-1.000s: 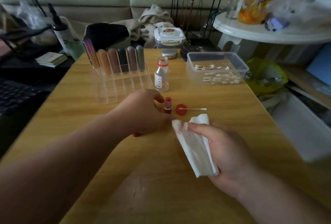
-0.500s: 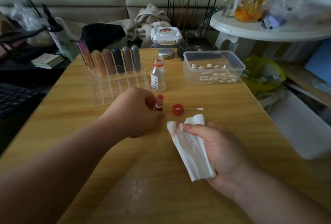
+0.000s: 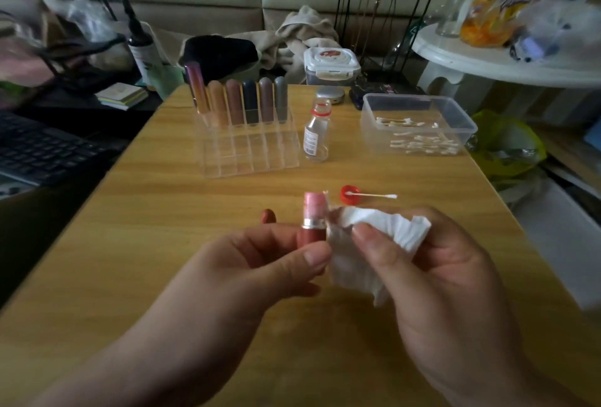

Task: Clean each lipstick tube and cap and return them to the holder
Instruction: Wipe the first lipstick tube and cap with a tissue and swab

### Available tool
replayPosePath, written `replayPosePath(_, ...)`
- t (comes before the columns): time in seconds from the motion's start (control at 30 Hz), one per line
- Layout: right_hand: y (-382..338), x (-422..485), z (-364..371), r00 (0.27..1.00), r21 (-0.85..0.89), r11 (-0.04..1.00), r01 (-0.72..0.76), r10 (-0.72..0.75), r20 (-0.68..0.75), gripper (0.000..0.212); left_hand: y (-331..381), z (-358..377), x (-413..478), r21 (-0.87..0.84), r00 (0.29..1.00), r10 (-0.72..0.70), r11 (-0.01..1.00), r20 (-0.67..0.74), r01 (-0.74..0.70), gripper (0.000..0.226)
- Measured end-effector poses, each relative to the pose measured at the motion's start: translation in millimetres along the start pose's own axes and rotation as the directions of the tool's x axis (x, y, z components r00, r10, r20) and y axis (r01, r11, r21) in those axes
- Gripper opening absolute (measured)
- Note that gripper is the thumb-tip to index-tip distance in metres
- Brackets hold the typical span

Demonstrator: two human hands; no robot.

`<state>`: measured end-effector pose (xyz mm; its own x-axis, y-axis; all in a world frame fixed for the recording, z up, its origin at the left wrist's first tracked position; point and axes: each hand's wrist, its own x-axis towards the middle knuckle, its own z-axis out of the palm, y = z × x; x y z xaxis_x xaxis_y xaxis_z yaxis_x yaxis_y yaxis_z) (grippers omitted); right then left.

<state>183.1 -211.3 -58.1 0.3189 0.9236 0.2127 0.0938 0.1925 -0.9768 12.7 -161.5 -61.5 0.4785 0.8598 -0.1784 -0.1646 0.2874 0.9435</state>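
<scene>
My left hand (image 3: 260, 263) pinches an uncapped lipstick tube (image 3: 313, 221) upright above the wooden table, its pink top and silver band showing. My right hand (image 3: 432, 276) grips a crumpled white tissue (image 3: 374, 244), which touches the tube's right side. The tube's reddish-brown cap (image 3: 268, 216) lies on the table just behind my left fingers. Farther back stands the clear acrylic holder (image 3: 250, 149), with several capped lipsticks (image 3: 250, 101) in its rear row.
A small clear bottle (image 3: 316, 132) stands uncapped right of the holder. Its red cap (image 3: 348, 194) lies on the table with a cotton swab (image 3: 377, 195) resting on it. A clear tub of swabs (image 3: 419, 123) sits back right. A keyboard (image 3: 39, 149) is at the left.
My left hand has lifted the tube off the table and drawn it nearer. My right hand has brought the tissue up against the tube. The cap now shows on the table.
</scene>
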Motion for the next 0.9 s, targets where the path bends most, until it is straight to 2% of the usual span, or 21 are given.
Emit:
replayPosePath(0.07,6,-5,5,0.997,0.089,0.993,-0.079,0.077,0.027,0.013,-3,-6,-1,-0.017,0.998,0.044,0.999,0.048,-0.043,0.025)
replayPosePath(0.17,16,-10,8,0.98,0.216,0.956,-0.196,0.183,0.078,0.042,1,-10,-4,-0.046,0.987,0.07,0.997,0.147,-0.064,0.017)
replayPosePath(0.2,17,-10,9,0.974,0.262,0.938,-0.226,0.209,0.091,0.043,1,-11,-4,-0.066,0.988,0.069,0.996,0.141,-0.06,0.016)
replayPosePath(0.27,16,-9,11,0.961,0.404,0.872,-0.277,0.242,0.136,0.031,-2,-14,-5,-0.123,0.996,0.054,0.991,0.077,-0.044,0.016)
replayPosePath(0.37,13,-6,12,0.928,0.5,0.781,-0.373,0.309,0.209,0.036,-5,-16,-5,-0.185,1.0,0.019,0.983,0.022,-0.015,0.015)
replayPosePath(0.43,13,-4,12,0.905,0.488,0.763,-0.425,0.351,0.24,0.04,-5,-16,-6,-0.214,0.999,0.002,0.977,0.034,0.005,0.013)
replayPosePath(0.53,12,-4,12,0.879,0.434,0.765,-0.476,0.388,0.279,0.03,-7,-19,-7,-0.198,0.999,-0.025,0.98,0.021,0.029,0.015)
replayPosePath(0.63,16,-5,13,0.868,0.321,0.812,-0.487,0.408,0.283,0.031,-10,-20,-8,-0.111,0.997,-0.059,0.992,0.042,0.063,0.022)
replayPosePath(0.77,19,-5,11,0.914,0.17,0.906,-0.387,0.354,0.197,0.047,-7,-18,-10,0.224,0.998,-0.056,0.973,-0.023,0.06,0.03)
replayPosePath(0.9,13,-9,9,0.959,0.102,0.964,-0.246,0.227,0.17,0.034,-3,-13,-12,0.302,0.998,-0.048,0.951,-0.041,0.058,0.034)
